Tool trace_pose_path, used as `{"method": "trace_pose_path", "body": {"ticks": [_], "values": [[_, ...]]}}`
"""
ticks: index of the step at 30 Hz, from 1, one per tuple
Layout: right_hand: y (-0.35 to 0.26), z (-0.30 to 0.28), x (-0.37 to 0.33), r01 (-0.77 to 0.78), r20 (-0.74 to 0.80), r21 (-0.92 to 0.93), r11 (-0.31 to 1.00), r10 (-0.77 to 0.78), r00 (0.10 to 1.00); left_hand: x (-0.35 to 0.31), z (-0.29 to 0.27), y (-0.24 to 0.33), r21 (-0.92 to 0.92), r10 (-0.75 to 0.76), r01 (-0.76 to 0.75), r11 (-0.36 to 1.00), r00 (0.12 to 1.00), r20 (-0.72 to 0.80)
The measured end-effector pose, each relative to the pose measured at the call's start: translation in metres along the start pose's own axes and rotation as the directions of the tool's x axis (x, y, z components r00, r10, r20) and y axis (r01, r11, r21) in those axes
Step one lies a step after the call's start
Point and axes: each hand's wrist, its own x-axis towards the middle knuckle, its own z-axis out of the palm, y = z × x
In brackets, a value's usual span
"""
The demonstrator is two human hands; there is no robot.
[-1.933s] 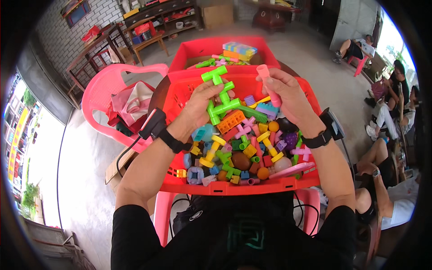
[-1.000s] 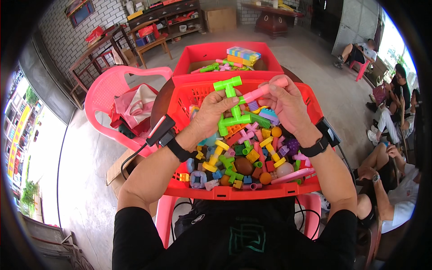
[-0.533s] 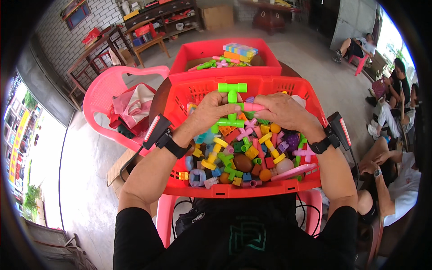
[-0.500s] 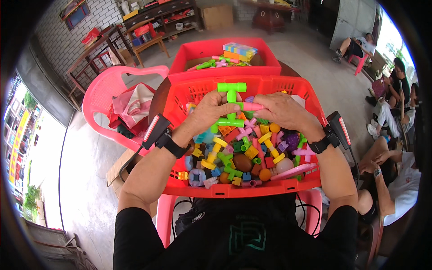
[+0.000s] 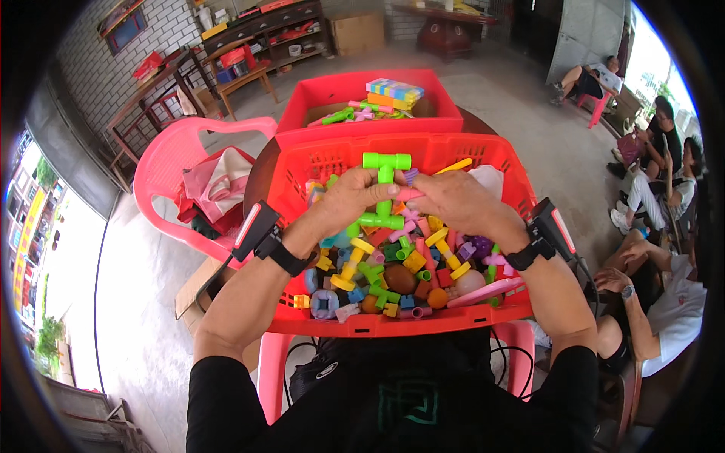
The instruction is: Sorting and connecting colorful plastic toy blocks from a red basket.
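Left hand (image 5: 351, 196) clamped on a green pipe assembly (image 5: 386, 177), mid-frame above a red basket (image 5: 438, 324), right hand (image 5: 457, 198) pinching a pink tube (image 5: 408, 194) at its side; bracing the green and pressing straight should seat it best.

One green tube frame (image 5: 386, 177) is in the left fingers (image 5: 374, 195), and one pink tube (image 5: 408, 194) in the right fingers (image 5: 432, 189). One red basket (image 5: 377, 328) lies beneath them; one red box (image 5: 370, 129) stands beyond them. In the basket, nearer the body than the fingers, are two yellow dumbbell-shaped pieces (image 5: 352, 265), two orange balls (image 5: 436, 298), one brown ball (image 5: 399, 279), one pale pink ball (image 5: 470, 282), one knobbly purple ball (image 5: 480, 247), one flat pink piece (image 5: 485, 293) and one pale blue ring (image 5: 325, 304). One yellow stick (image 5: 455, 167) lies just past the right fingers. One pink chair (image 5: 160, 170) stands well left of the left fingers. The small blocks (image 5: 413, 261) overlap too much to count.
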Motion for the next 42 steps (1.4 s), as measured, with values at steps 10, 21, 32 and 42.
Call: {"method": "trace_pose_path", "body": {"ticks": [10,21,32,42], "values": [[-0.001,0.004,0.004,0.085,0.048,0.070,0.994,-0.088,0.995,-0.010,0.012,0.010,-0.077,-0.075,0.078,0.994,0.997,0.034],[0.016,0.002,0.003,0.096,-0.086,0.042,0.994,-0.092,0.992,0.001,0.007,-0.002,-0.332,0.037,-0.072,0.941,0.993,-0.113],[0.039,-0.007,0.010,0.038,-0.278,0.402,0.915,0.082,0.957,0.006,-0.010,0.002,-0.389,0.079,-0.131,0.912,0.986,-0.146],[0.052,0.006,0.007,-0.188,-0.161,0.520,0.833,0.312,0.936,0.010,-0.020,-0.007,-0.145,0.075,-0.099,0.985,0.984,-0.162]]}}
